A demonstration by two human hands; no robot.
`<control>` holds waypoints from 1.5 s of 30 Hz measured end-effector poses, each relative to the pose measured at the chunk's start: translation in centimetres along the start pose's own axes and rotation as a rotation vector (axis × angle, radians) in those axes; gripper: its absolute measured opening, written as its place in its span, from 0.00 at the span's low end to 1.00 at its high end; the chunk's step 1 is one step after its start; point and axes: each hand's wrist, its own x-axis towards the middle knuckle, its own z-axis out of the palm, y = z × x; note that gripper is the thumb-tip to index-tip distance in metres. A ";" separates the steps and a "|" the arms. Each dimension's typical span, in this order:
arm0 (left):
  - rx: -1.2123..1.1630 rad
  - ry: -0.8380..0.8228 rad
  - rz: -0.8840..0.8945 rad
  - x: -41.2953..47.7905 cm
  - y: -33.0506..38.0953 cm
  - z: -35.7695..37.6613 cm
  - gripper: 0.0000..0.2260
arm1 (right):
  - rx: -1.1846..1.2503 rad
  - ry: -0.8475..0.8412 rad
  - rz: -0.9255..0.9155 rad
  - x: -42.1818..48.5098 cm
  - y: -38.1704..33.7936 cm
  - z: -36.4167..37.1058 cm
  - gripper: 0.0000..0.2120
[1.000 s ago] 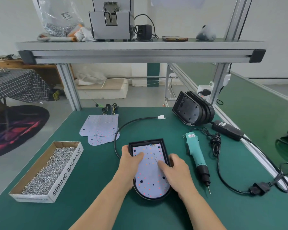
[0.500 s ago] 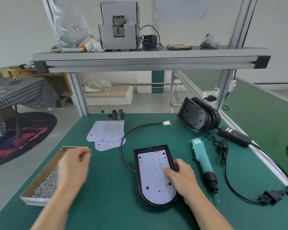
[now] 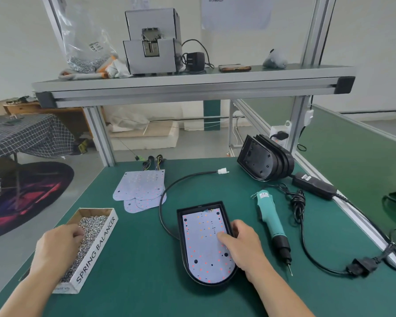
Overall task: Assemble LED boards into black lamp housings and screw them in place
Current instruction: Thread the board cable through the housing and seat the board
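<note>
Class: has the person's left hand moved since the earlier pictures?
Yes: the left hand went leftward from the black lamp housing into the cardboard screw box.

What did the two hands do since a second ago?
The left hand came off the LED board and moved left into the box of screws. The right hand stayed pressing the board in the black housing; the screwdriver stayed lying beside it.
</note>
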 end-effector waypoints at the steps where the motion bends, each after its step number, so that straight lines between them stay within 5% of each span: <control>1: -0.033 0.031 -0.021 0.1 -0.1 0.2 0.11 | 0.001 -0.004 0.002 0.0 0.0 0.0 0.13; 18: -0.490 0.107 -0.269 0.6 0.9 -1.1 0.07 | -0.013 -0.016 0.012 0.0 -0.1 -0.1 0.12; 25: 0.044 -0.146 -0.026 1.2 -0.1 0.0 0.12 | -0.029 0.002 -0.010 0.0 -0.2 -0.1 0.14; 45: 0.250 -0.191 0.226 5.6 -4.1 2.7 0.11 | -0.013 -0.014 -0.004 -0.3 -0.4 -0.2 0.13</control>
